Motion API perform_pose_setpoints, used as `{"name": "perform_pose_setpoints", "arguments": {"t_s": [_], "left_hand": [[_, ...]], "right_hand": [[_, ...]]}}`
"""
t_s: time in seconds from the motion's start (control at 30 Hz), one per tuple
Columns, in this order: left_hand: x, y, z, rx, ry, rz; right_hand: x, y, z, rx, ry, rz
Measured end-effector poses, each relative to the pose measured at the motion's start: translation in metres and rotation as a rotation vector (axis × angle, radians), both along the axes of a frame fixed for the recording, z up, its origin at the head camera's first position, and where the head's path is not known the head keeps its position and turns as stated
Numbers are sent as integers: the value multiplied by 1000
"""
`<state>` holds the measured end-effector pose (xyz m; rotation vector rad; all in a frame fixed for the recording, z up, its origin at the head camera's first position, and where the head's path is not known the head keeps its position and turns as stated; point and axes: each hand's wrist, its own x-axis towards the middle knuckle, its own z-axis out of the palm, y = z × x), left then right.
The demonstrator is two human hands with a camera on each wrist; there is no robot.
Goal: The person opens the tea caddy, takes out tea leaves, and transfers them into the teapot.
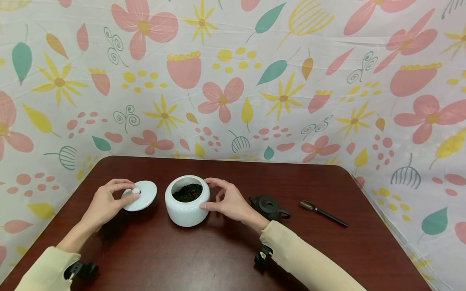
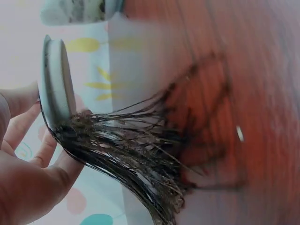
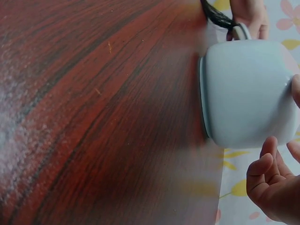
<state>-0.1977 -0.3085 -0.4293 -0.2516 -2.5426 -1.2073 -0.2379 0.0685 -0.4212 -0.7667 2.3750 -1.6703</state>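
Observation:
My left hand (image 1: 105, 204) pinches the round knob of a white lid (image 1: 147, 199) to the left of the jar. In the left wrist view a dark stringy tassel (image 2: 124, 147) hangs below that lid (image 2: 58, 82), which is held above the table. A white ceramic jar (image 1: 187, 214) stands uncovered, with dark tea leaves (image 1: 188, 194) inside. On its right side my right hand (image 1: 231, 201) holds the jar, thumb at the front wall and index finger by the rim. The right wrist view shows the jar wall (image 3: 251, 93) and some curled fingers (image 3: 269, 164).
Right of the jar sits a small dark teapot (image 1: 268, 207), partly behind my right hand. Farther right lies a dark-handled tea scoop (image 1: 324, 213). The reddish-brown wooden table (image 1: 189, 258) has rounded far corners; a flower-printed cloth (image 1: 225, 60) hangs behind it.

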Motion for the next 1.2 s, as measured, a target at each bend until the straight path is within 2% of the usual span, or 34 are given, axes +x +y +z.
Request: {"name": "perform_pose_setpoints", "arguments": {"t_s": [0.2, 0.33, 0.6, 0.8, 1.0, 1.2], "left_hand": [[5, 11, 11, 116, 1, -52], [7, 18, 23, 147, -25, -84], [8, 35, 42, 160, 3, -137], [7, 49, 53, 161, 66, -201], [5, 62, 58, 143, 88, -266], [0, 76, 60, 102, 102, -284]], "right_hand": [[0, 0, -1, -6, -4, 6], [0, -1, -3, -17, -12, 7], [-1, 0, -3, -25, -11, 12], [-1, 1, -3, -12, -7, 6], [-1, 1, -3, -13, -1, 10], [-1, 1, -3, -8, -6, 7]]}}
